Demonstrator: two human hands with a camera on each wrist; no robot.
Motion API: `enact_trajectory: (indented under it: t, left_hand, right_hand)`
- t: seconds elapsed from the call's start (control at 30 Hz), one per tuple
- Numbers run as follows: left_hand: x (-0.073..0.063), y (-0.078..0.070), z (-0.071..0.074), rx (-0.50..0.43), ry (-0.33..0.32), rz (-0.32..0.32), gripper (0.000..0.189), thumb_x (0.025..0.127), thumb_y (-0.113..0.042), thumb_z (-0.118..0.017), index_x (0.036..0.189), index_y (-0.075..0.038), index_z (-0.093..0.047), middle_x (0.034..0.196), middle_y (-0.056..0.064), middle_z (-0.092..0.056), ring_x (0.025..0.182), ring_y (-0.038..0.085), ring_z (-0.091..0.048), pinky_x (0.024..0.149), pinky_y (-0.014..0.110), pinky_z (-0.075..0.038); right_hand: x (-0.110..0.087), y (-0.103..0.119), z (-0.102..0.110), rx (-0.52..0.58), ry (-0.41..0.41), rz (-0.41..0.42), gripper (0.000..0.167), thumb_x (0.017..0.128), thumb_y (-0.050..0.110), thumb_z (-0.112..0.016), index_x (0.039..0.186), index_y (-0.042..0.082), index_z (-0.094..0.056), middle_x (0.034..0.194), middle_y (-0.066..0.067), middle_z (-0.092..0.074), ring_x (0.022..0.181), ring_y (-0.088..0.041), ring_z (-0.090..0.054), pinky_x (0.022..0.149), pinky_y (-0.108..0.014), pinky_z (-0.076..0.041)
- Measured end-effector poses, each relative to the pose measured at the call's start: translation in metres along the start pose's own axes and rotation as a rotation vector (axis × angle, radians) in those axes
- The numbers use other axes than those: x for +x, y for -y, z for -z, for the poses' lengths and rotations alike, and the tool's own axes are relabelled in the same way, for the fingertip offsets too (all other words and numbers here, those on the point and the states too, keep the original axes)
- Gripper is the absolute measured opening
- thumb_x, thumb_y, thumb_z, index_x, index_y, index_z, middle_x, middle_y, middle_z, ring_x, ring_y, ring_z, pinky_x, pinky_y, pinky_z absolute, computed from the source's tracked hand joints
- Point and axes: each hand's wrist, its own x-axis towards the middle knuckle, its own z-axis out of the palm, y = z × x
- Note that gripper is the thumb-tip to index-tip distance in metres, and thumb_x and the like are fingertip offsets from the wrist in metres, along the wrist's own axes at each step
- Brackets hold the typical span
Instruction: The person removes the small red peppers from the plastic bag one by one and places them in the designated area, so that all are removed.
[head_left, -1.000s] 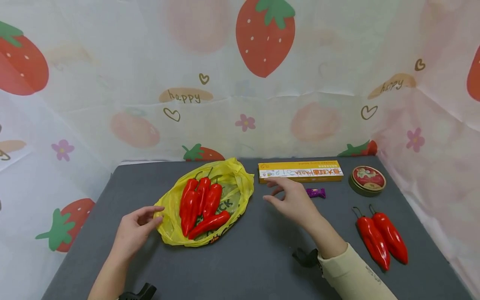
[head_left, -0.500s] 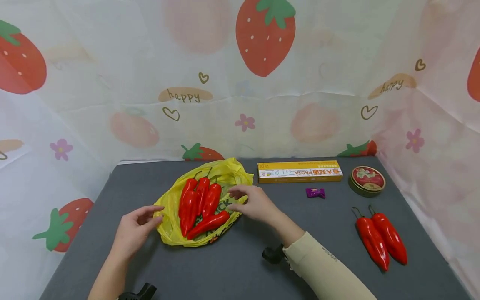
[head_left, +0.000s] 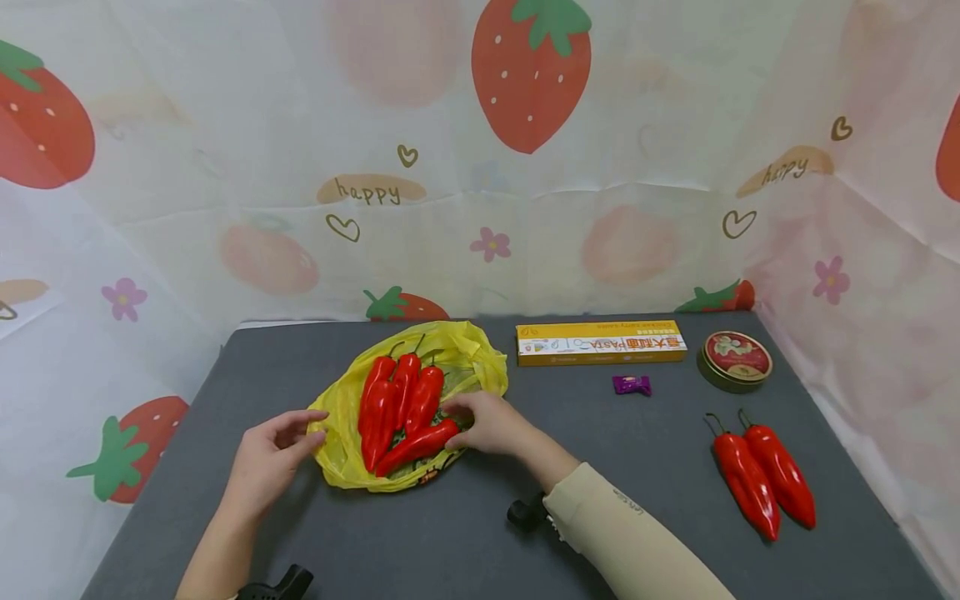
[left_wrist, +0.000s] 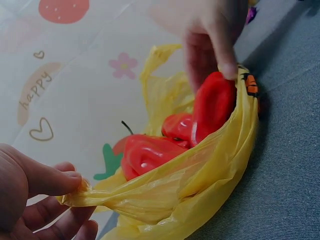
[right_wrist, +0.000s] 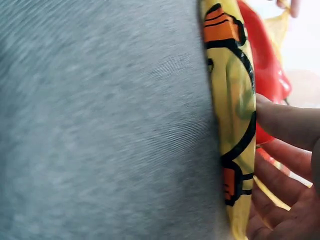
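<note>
A yellow plastic bag [head_left: 480,367] lies on the dark table with its mouth spread, and several red chili peppers [head_left: 378,412] rest inside. My left hand [head_left: 266,458] pinches the bag's left rim between thumb and fingers, as the left wrist view [left_wrist: 37,187] shows closely. At the bag's right side, my right hand [head_left: 491,427] reaches over the rim. Its thumb and fingers stand apart around the end of the nearest chili pepper [head_left: 420,447]. In the right wrist view the thumb [right_wrist: 287,122] is right at the rim, beside the red skin.
Two more red chili peppers [head_left: 761,479] lie at the right. Behind them stands a round tin [head_left: 737,358] with a red lid. A yellow pasta box [head_left: 600,343] lies along the back edge, with a purple wrapped candy [head_left: 632,385] in front. A strawberry-print curtain [head_left: 525,167] encloses the table.
My right hand has moved left from near the pasta box and come down at the bag's right side. My left hand has kept its place on the bag's rim.
</note>
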Motion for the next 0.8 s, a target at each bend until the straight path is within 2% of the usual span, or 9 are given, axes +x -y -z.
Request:
enact_trajectory:
  t: [0.17, 0.37, 0.57, 0.73, 0.8]
  left_hand:
    - [0.000, 0.000, 0.000, 0.003, 0.000, -0.007, 0.038, 0.096, -0.026, -0.071, 0.129, -0.010, -0.068, 0.124, 0.015, -0.064, 0.102, 0.025, -0.056, 0.075, 0.016, -0.054]
    - [0.000, 0.001, 0.001, 0.001, 0.005, 0.000, 0.038, 0.095, -0.027, -0.071, 0.130, -0.010, -0.068, 0.125, 0.015, -0.064, 0.102, 0.025, -0.056, 0.077, 0.019, -0.056]
    - [0.000, 0.001, 0.001, 0.004, 0.012, 0.013, 0.040, 0.095, -0.031, -0.071, 0.130, -0.011, -0.067, 0.123, 0.014, -0.064, 0.101, 0.024, -0.055, 0.078, 0.022, -0.057]
    - [-0.001, 0.001, 0.000, 0.008, 0.021, 0.021, 0.040, 0.096, -0.030, -0.071, 0.131, -0.012, -0.067, 0.124, 0.014, -0.063, 0.101, 0.025, -0.055, 0.076, 0.020, -0.056]
    - [-0.001, 0.000, 0.000, 0.011, 0.021, 0.022, 0.040, 0.096, -0.030, -0.070, 0.131, -0.012, -0.067, 0.124, 0.014, -0.063, 0.101, 0.025, -0.055, 0.076, 0.020, -0.055]
  right_hand:
    - [0.001, -0.003, -0.004, -0.047, 0.010, -0.004, 0.043, 0.084, 0.025, -0.083, 0.125, 0.015, -0.071, 0.114, 0.002, -0.071, 0.101, -0.013, -0.062, 0.091, -0.032, -0.051]
    - [-0.005, 0.003, 0.004, -0.045, -0.041, 0.071, 0.038, 0.084, 0.031, -0.083, 0.118, 0.017, -0.073, 0.112, 0.004, -0.071, 0.100, -0.013, -0.062, 0.089, -0.031, -0.052]
    - [-0.018, 0.010, 0.016, 0.058, -0.073, 0.140, 0.037, 0.084, 0.027, -0.083, 0.118, 0.014, -0.071, 0.113, 0.002, -0.071, 0.100, -0.016, -0.065, 0.082, -0.028, -0.056]
    - [-0.031, 0.016, 0.024, 0.169, -0.076, 0.153, 0.041, 0.085, 0.024, -0.083, 0.120, 0.009, -0.069, 0.129, -0.004, -0.063, 0.105, -0.022, -0.068, 0.087, -0.037, -0.059]
    - [-0.037, 0.017, 0.028, 0.213, -0.081, 0.144, 0.040, 0.084, 0.023, -0.083, 0.119, 0.010, -0.068, 0.129, -0.005, -0.062, 0.106, -0.023, -0.068, 0.086, -0.037, -0.059]
